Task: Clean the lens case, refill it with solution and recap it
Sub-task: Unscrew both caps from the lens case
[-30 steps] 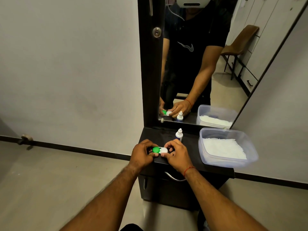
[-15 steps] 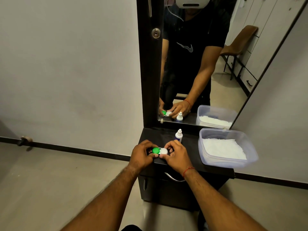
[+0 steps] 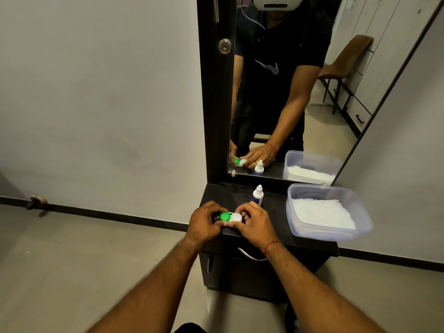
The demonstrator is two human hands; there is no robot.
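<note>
One small white plastic contact lens case (image 3: 231, 217) lies at the front edge of the black cabinet top (image 3: 228, 192), held between two bare hands. It carries two round screw caps side by side: one bright green cap (image 3: 225, 216) and one white cap (image 3: 237, 217), both seated on the case.

The left hand (image 3: 204, 224) grips the green end, its fingers (image 3: 211, 207) curled over the far side of that cap and the thumb tucked under on the near side. The right hand (image 3: 253, 224) grips the white end, its fingers (image 3: 245, 209) bent round the cap's far and right sides and the thumb lying along the near edge. The two sets of fingertips nearly meet behind the case. Whether either hand presses on a cap or only pinches it cannot be told.

One small bottle of solution (image 3: 257, 195) with a white nozzle top and a blue label stands upright just beyond the right hand's fingers. Well to the right of those fingers sits one clear rectangular plastic tub (image 3: 322, 187), with no lid on it, holding a layer of crumpled white paper (image 3: 322, 213).

One red thread band (image 3: 270, 245) circles the right wrist. Below the hands is one curved metal drawer handle (image 3: 249, 255). One tall mirror (image 3: 276, 92) behind the cabinet top repeats the hands, case, bottle and tub.
</note>
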